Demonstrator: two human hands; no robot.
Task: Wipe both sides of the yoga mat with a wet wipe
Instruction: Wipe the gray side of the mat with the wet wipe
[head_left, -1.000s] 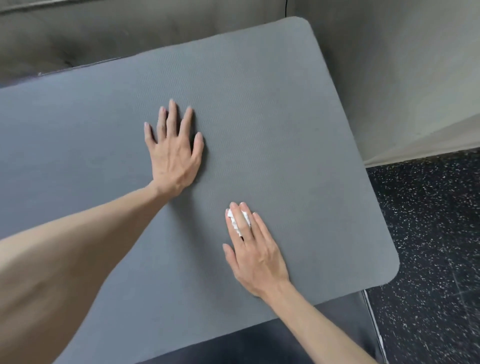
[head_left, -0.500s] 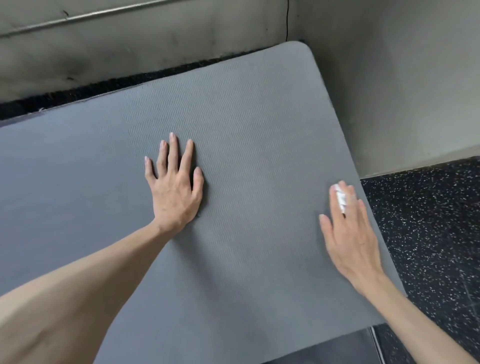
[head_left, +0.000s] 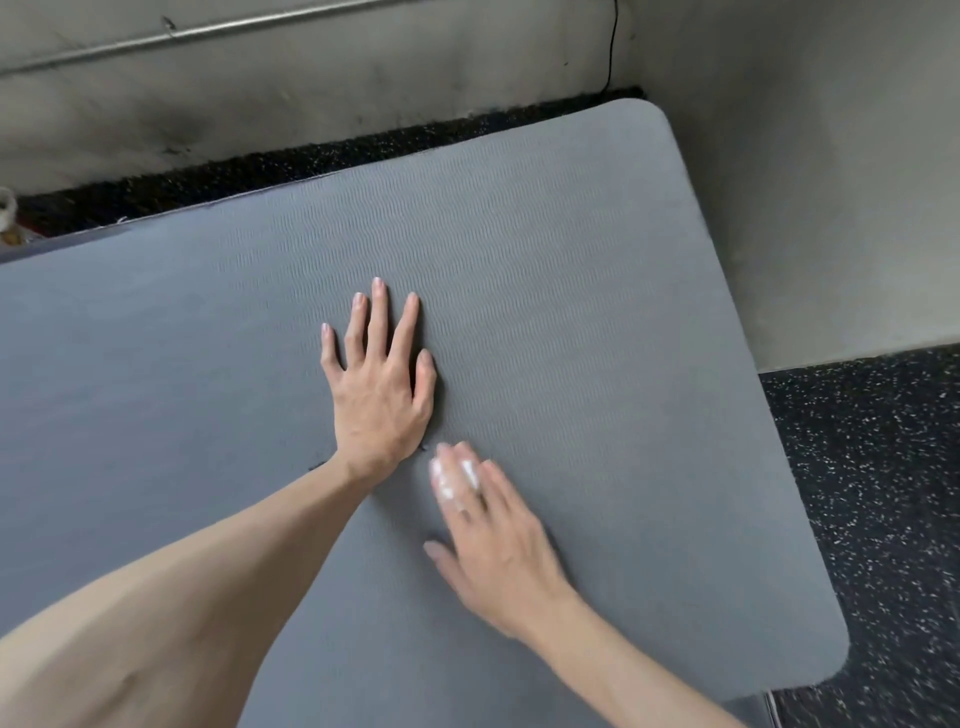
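Setting: grey walls (head_left: 805, 182) are meeting at a corner above dark speckled flooring (head_left: 872, 467).
Right hand (head_left: 498, 551): your straight fingers are pressing the white wet wipe (head_left: 451, 480) flat; it is blurred.
Left hand (head_left: 379, 384): your spread palm is lying just beside it.
Yoga mat (head_left: 597, 322): it is lying flat under both hands.

The yoga mat (head_left: 571, 291) is a flat mid grey all over, with a fine wavy ribbed texture running across it; the wet wipe (head_left: 451, 478) is white, just peeking out between the fingers; floor (head_left: 872, 467) is black rubber with loads of tiny white and cream specks; wall (head_left: 810, 171) is a dull beige-grey with dark smudgy scuffs, and there's a thin black cable (head_left: 612, 47) running down the corner
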